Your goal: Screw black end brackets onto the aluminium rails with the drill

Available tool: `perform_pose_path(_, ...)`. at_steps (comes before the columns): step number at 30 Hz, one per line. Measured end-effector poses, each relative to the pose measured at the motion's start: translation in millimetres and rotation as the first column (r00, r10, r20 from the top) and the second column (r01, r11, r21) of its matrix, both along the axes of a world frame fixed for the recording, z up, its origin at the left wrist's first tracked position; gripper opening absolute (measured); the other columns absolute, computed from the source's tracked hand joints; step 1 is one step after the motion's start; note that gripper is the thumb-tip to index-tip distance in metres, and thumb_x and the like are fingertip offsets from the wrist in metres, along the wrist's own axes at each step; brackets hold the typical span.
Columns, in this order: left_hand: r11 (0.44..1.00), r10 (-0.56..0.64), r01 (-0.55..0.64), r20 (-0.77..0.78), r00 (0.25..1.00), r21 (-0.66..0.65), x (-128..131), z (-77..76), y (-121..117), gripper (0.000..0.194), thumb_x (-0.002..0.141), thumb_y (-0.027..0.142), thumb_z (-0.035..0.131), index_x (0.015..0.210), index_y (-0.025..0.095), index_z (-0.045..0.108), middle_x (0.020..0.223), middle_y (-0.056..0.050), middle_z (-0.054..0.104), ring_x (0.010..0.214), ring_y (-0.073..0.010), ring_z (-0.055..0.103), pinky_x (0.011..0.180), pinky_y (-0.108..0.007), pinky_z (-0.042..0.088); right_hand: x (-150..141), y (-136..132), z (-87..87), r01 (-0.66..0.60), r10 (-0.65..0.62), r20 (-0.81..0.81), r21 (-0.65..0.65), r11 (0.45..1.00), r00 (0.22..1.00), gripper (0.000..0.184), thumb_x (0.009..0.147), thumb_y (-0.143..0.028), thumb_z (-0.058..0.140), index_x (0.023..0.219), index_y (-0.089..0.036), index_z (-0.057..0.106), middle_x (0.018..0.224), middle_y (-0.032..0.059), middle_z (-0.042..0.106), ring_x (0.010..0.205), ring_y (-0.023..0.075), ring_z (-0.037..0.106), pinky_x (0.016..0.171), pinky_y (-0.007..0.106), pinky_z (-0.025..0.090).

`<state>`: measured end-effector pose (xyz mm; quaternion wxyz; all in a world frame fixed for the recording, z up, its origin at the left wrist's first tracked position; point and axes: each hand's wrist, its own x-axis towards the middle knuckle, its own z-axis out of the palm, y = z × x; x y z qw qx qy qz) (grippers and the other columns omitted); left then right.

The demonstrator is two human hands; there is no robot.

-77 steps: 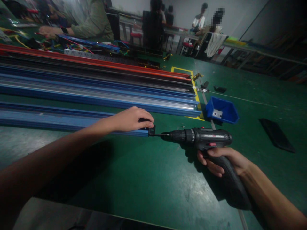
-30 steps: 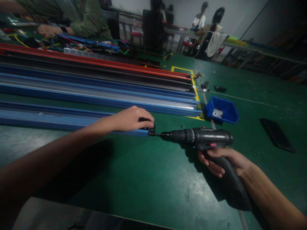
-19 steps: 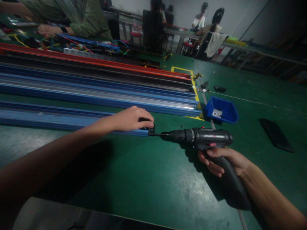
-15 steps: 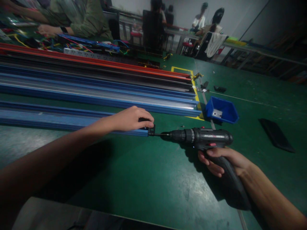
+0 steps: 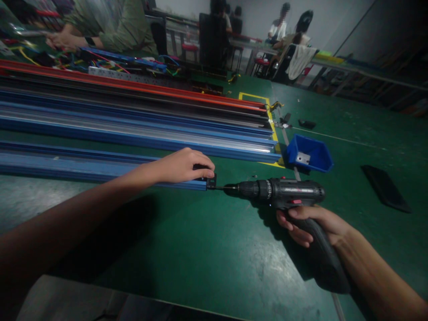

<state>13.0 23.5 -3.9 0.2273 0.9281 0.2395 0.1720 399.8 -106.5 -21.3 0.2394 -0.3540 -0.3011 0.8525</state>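
Observation:
My left hand (image 5: 182, 166) is closed over the right end of a long blue rail (image 5: 83, 164) lying on the green table (image 5: 207, 249), its fingertips pinching a small black end piece (image 5: 211, 181). My right hand (image 5: 312, 223) grips the handle of a black cordless drill (image 5: 284, 193) held level. The drill's bit (image 5: 217, 188) points left and touches the black end piece on the rail's end face.
Several long blue, grey and red rails (image 5: 140, 120) lie stacked behind. A blue bin (image 5: 309, 154) holding a metal part sits right of them, by yellow floor-tape marking (image 5: 270, 129). A flat black object (image 5: 386, 188) lies far right. A person's hands (image 5: 63, 41) work on wiring at the back left.
Both my hands and the drill stay where they were. The person at the back left has shifted their hands a little.

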Motion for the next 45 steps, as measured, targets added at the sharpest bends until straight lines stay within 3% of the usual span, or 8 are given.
perform_pose_path(11,1.000,0.007,-0.007,0.002,1.000,0.002,-0.2,-0.5,-0.7,0.028,0.099,0.042,0.058,0.106,0.024,0.078,0.108,-0.002,0.077,0.098,-0.0157,0.070,0.089,-0.025,0.048,-4.0,0.8,3.7,0.016,-0.016,0.019,-0.008,1.000,1.000,0.025,0.088,-0.027,0.069,0.096,-0.004,0.077,0.082,0.0111,0.071,0.042,0.0066,0.059,0.045,0.020,0.056)
perform_pose_path(30,1.000,0.003,-0.003,-0.006,1.000,0.009,-0.5,0.1,-0.1,0.028,0.099,0.042,0.057,0.106,0.023,0.077,0.108,-0.002,0.077,0.098,-0.0156,0.070,0.090,-0.025,0.048,-1.9,-0.2,2.6,-0.004,0.004,-0.021,-0.016,1.000,1.000,0.021,0.090,-0.025,0.069,0.092,-0.006,0.077,0.077,0.0061,0.067,0.043,0.0050,0.056,0.048,0.020,0.057)
perform_pose_path(45,1.000,0.010,-0.010,0.000,1.000,0.002,0.0,-0.1,-0.2,0.028,0.099,0.043,0.057,0.104,0.024,0.078,0.107,-0.002,0.078,0.099,-0.0160,0.070,0.089,-0.025,0.048,-4.8,0.4,6.2,0.007,-0.006,0.023,-0.015,1.000,1.000,0.024,0.088,-0.026,0.069,0.096,-0.005,0.077,0.083,0.0098,0.070,0.043,0.0062,0.058,0.046,0.020,0.057)
